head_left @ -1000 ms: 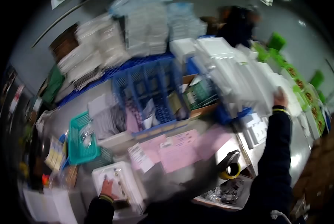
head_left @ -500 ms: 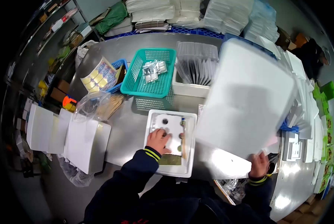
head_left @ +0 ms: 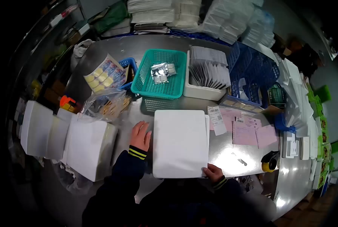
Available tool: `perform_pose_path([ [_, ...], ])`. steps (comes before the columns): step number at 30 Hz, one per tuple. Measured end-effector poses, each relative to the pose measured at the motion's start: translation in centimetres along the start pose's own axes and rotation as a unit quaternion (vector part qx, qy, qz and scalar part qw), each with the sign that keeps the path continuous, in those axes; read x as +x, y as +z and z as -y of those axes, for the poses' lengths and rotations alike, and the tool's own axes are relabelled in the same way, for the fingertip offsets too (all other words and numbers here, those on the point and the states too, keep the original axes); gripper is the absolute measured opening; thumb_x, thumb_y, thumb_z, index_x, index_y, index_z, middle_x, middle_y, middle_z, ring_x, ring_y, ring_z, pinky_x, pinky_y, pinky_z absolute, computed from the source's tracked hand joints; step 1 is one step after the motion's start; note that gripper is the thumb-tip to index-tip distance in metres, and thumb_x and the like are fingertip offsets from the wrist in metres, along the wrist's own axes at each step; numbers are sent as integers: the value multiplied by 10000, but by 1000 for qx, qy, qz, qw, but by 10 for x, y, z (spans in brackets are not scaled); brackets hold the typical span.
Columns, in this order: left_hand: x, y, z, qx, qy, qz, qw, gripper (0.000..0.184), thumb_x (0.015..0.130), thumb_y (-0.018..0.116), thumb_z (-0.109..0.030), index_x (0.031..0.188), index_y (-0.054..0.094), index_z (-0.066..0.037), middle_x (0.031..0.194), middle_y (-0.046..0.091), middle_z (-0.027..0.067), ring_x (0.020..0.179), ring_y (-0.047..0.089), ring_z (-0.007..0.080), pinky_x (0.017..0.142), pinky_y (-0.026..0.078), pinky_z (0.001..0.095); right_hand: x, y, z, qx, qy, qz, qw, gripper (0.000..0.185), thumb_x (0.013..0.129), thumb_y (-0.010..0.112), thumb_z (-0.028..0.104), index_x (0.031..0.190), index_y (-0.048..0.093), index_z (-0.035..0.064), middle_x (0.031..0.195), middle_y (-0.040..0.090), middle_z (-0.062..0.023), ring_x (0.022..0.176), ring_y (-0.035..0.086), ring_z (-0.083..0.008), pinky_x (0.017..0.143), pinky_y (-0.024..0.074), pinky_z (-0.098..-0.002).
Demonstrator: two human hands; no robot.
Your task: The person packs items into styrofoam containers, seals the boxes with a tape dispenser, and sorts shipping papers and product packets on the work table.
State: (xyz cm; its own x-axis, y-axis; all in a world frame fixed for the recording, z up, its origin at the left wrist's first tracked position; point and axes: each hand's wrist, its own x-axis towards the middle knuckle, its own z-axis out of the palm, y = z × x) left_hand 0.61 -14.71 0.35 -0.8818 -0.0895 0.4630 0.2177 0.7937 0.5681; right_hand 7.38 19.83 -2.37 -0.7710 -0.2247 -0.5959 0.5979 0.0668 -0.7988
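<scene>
A white foam lid (head_left: 179, 143) covers the white box in front of me. It sits slightly to the left, so a strip of the box rim (head_left: 207, 130) shows along the right side, and the contents are hidden. My right hand (head_left: 213, 173) grips the lid's lower right corner, thumb on top. To the left of the lid, my left hand (head_left: 140, 135) is open above the metal table, fingers stretched out and holding nothing.
Behind the lid stand a green basket (head_left: 137, 89) with small packets and a white container (head_left: 203, 93) of upright sleeves. Pink papers (head_left: 244, 133) and a tape dispenser (head_left: 269, 162) lie at right. White foam boxes (head_left: 86, 149) stand at left.
The lid has come from the right onto the box, covering its contents. My right hand moved left with it and now grips its corner. My left hand left the box's inside, moving left.
</scene>
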Motion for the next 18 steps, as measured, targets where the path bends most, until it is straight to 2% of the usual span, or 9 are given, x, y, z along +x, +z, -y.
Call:
perform_pose_path([
  [1, 13, 13, -10, -4, 28, 19, 999, 325, 775, 575, -60, 1090, 514, -7, 1152, 463, 173, 1069, 437, 338, 897, 381, 389, -2, 2, -3, -21, 6, -11, 1000, 378, 822, 596, 173, 1120, 518, -46, 980, 602, -106, 861, 559, -146, 751, 450, -261],
  [2, 24, 29, -20, -9, 60, 37, 997, 396, 770, 599, -96, 1140, 482, -14, 1186, 434, 179, 1100, 411, 342, 913, 370, 387, 4, 0, -26, -18, -55, -22, 998, 402, 820, 595, 170, 1145, 491, -44, 998, 599, -125, 898, 560, -158, 773, 448, -271],
  [5, 57, 92, -59, 2, 110, 98, 989, 460, 777, 614, -229, 1169, 470, -37, 1214, 422, 178, 1145, 376, 340, 937, 336, 434, -10, 15, -9, -102, -28, -98, 990, 460, 784, 633, 228, 1145, 467, -6, 916, 628, -150, 871, 600, -187, 770, 468, -292],
  [8, 69, 163, -70, 48, 86, 177, 979, 539, 798, 532, -434, 1196, 461, -77, 1243, 422, 133, 1178, 359, 308, 981, 224, 531, -13, 26, -14, -138, -76, -167, 973, 461, 768, 642, 288, 1124, 487, 40, 861, 633, -164, 789, 628, -238, 722, 487, -317],
  [9, 67, 178, -69, 104, 110, 154, 976, 515, 801, 528, -427, 1186, 470, -89, 1196, 468, 103, 1136, 396, 281, 976, 214, 529, -20, 33, -8, -189, -85, -205, 957, 428, 773, 628, 276, 1095, 503, 23, 821, 622, -149, 769, 603, -260, 727, 473, -329],
  [11, 77, 182, -82, 99, 70, 213, 970, 483, 810, 518, -419, 1168, 484, -96, 1126, 510, 82, 1074, 432, 263, 953, 227, 522, -25, 34, -6, -296, -186, -237, 906, 397, 768, 618, 251, 1071, 522, 14, 786, 600, -136, 777, 553, -283, 745, 447, -337],
  [13, 76, 186, -86, 112, 97, 194, 970, 443, 812, 521, -405, 1134, 508, -102, 1078, 529, 68, 1028, 449, 248, 931, 242, 500, -23, 34, -17, -345, -289, -281, 848, 377, 767, 604, 238, 1042, 531, -10, 1004, 527, -174, 882, 483, -325, 782, 414, -367],
  [16, 79, 194, -95, 132, 125, 211, 960, 431, 807, 523, -415, 1114, 517, -112, 1071, 530, 63, 1010, 456, 244, 924, 249, 487, -19, 34, -25, -349, -252, -287, 856, 463, 782, 591, 284, 1113, 482, -21, 1141, 452, -203, 985, 450, -361, 838, 395, -402],
  [18, 82, 195, -104, 178, 70, 226, 955, 404, 806, 518, -431, 1079, 532, -133, 1064, 533, 54, 990, 464, 241, 895, 272, 473, -10, 37, -33, -230, -240, -263, 906, 572, 798, 575, 338, 1210, 396, -16, 1221, 398, -227, 1075, 409, -387, 899, 363, -417],
])
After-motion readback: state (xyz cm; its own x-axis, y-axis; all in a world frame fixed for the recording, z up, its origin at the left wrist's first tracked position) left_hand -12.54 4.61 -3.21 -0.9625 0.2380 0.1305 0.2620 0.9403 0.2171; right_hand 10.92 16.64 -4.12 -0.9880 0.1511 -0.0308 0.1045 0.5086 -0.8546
